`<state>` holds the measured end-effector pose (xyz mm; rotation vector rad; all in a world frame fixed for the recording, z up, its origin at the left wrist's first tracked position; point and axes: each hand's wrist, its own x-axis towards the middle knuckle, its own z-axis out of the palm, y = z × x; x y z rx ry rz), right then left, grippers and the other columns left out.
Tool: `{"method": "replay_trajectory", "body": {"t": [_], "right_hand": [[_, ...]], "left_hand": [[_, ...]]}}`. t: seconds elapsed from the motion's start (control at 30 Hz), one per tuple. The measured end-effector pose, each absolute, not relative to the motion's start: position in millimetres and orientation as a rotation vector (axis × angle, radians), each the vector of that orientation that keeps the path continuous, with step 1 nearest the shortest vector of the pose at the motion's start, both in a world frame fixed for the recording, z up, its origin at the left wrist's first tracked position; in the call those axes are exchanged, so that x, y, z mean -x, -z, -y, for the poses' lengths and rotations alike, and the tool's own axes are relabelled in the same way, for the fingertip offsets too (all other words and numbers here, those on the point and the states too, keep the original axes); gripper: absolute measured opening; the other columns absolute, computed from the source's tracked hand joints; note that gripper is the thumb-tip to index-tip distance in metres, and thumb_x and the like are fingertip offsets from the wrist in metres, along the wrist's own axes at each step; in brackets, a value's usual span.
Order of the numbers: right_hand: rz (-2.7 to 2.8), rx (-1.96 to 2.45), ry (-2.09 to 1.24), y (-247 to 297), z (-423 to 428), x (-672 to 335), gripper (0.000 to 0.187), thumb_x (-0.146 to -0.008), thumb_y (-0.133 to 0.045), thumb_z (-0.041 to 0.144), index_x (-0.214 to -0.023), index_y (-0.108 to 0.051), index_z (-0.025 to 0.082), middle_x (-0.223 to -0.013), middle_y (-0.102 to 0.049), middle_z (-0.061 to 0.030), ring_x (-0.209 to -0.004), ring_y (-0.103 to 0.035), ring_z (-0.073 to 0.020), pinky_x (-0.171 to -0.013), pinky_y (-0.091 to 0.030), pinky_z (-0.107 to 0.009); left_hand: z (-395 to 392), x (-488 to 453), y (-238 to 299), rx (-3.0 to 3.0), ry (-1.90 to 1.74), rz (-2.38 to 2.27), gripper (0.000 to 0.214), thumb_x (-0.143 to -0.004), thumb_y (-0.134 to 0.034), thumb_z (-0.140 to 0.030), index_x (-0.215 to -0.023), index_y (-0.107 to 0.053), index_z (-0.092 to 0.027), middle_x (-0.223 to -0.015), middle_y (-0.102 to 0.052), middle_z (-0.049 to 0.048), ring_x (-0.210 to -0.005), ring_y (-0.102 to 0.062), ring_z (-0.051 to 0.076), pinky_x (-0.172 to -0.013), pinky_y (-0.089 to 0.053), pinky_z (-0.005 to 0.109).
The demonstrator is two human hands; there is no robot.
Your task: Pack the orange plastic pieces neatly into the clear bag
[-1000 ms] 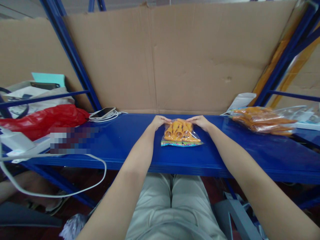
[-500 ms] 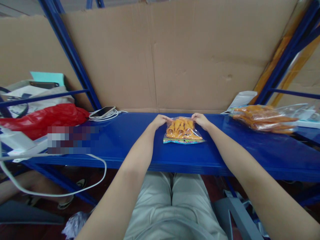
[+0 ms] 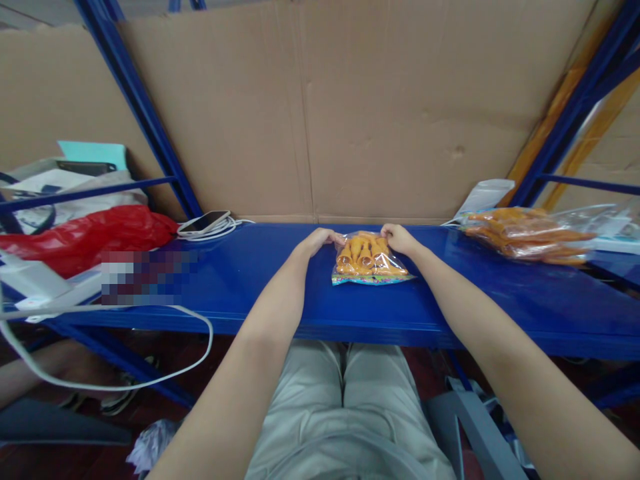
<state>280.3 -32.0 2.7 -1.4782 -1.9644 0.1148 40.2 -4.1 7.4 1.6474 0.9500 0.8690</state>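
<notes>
A small clear bag of orange pieces with a colourful bottom strip lies on the blue shelf in front of me. My left hand pinches the bag's far left corner. My right hand pinches its far right corner. Both hands have their fingers closed on the bag's top edge, and the bag rests flat on the shelf.
A larger bag of orange pieces lies at the right. A phone on a coiled white cable sits at the back left, beside a red plastic bag. A cardboard sheet walls the back. A white cable hangs off the front edge.
The two hands have drawn a little closer together along the bag's top edge, the right hand moving left. The bag sits slightly farther right in view.
</notes>
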Motion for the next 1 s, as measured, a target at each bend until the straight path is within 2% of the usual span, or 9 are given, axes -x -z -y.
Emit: {"method": "replay_trajectory", "body": {"t": [0.23, 0.33, 0.5, 0.57, 0.63, 0.7, 0.8, 0.9, 1.0], "right_hand": [[2.102, 1.704, 0.034, -16, 46, -282, 0.03, -0.063, -0.043, -0.001, -0.079, -0.062, 0.016, -0.087, -0.066, -0.0058, -0.082, -0.057, -0.0167, -0.072, -0.04, -0.025], [2.14, 1.847, 0.164, -29, 60, -277, 0.034, -0.067, -0.045, 0.001, -0.086, -0.065, 0.02, -0.102, -0.066, -0.0068, -0.095, -0.058, -0.0211, -0.081, -0.04, -0.032], [2.187, 2.009, 0.315, -45, 78, -263, 0.033, -0.074, -0.044, 0.004, -0.09, -0.069, 0.018, -0.106, -0.066, -0.0125, -0.105, -0.057, -0.0262, -0.094, -0.031, -0.047], [2.206, 2.048, 0.327, -46, 80, -259, 0.032, -0.076, -0.045, 0.005, -0.092, -0.069, 0.016, -0.103, -0.067, -0.0147, -0.105, -0.057, -0.0269, -0.094, -0.03, -0.049], [2.227, 2.07, 0.313, -46, 80, -257, 0.031, -0.077, -0.046, 0.007, -0.096, -0.068, 0.016, -0.102, -0.067, -0.0159, -0.104, -0.058, -0.0274, -0.095, -0.028, -0.051], [2.24, 2.084, 0.265, -44, 78, -257, 0.033, -0.078, -0.046, 0.007, -0.103, -0.067, 0.015, -0.107, -0.065, -0.0172, -0.106, -0.057, -0.0287, -0.097, -0.026, -0.054], [2.226, 2.111, 0.128, -41, 73, -262, 0.037, -0.079, -0.046, 0.008, -0.111, -0.064, 0.014, -0.118, -0.06, -0.0193, -0.112, -0.054, -0.0321, -0.098, -0.024, -0.058], [2.204, 2.054, -0.001, -35, 64, -273, 0.035, -0.075, -0.052, 0.009, -0.107, -0.066, 0.016, -0.116, -0.061, -0.0179, -0.113, -0.053, -0.0328, -0.097, -0.03, -0.055], [2.205, 1.855, -0.044, -29, 54, -285, 0.029, -0.069, -0.06, 0.012, -0.096, -0.072, 0.017, -0.103, -0.067, -0.0165, -0.106, -0.058, -0.0305, -0.093, -0.039, -0.04]], "left_hand": [[2, -41, -8, -1.702, -0.813, -0.971, 0.018, -0.054, -0.057, -0.006, -0.058, -0.071, -0.016, -0.079, -0.072, 0.0045, -0.096, -0.059, 0.021, -0.096, -0.036, 0.033], [2, -40, -8, -1.771, -0.815, -0.965, 0.017, -0.054, -0.058, -0.004, -0.054, -0.069, -0.017, -0.07, -0.07, 0.0025, -0.084, -0.061, 0.019, -0.089, -0.042, 0.031], [3, -39, -7, -1.822, -0.796, -0.968, 0.019, -0.059, -0.057, -0.001, -0.058, -0.069, -0.017, -0.07, -0.069, 0.0014, -0.074, -0.061, 0.015, -0.083, -0.045, 0.03], [4, -40, -8, -1.819, -0.799, -0.942, 0.02, -0.06, -0.06, -0.001, -0.069, -0.071, -0.016, -0.078, -0.07, 0.0026, -0.078, -0.062, 0.015, -0.085, -0.045, 0.031], [5, -41, -8, -1.819, -0.817, -0.906, 0.03, -0.06, -0.063, -0.001, -0.084, -0.071, -0.017, -0.092, -0.071, 0.0036, -0.087, -0.062, 0.015, -0.089, -0.043, 0.03], [7, -44, -9, -1.853, -0.828, -0.898, 0.041, -0.059, -0.064, 0.0, -0.095, -0.07, -0.018, -0.105, -0.068, 0.0039, -0.099, -0.06, 0.017, -0.092, -0.041, 0.029], [8, -49, -10, -1.972, -0.81, -0.98, 0.047, -0.059, -0.063, 0.0, -0.102, -0.069, -0.019, -0.114, -0.065, 0.0045, -0.109, -0.057, 0.02, -0.097, -0.039, 0.028], [7, -56, -10, -2.091, -0.823, -1.068, 0.049, -0.059, -0.06, 0.002, -0.102, -0.069, -0.019, -0.116, -0.064, 0.0044, -0.115, -0.053, 0.022, -0.101, -0.035, 0.029], [7, -62, -10, -2.184, -0.837, -1.046, 0.052, -0.058, -0.057, 0.003, -0.102, -0.069, -0.022, -0.117, -0.063, 0.0028, -0.12, -0.049, 0.022, -0.103, -0.032, 0.029]]}}
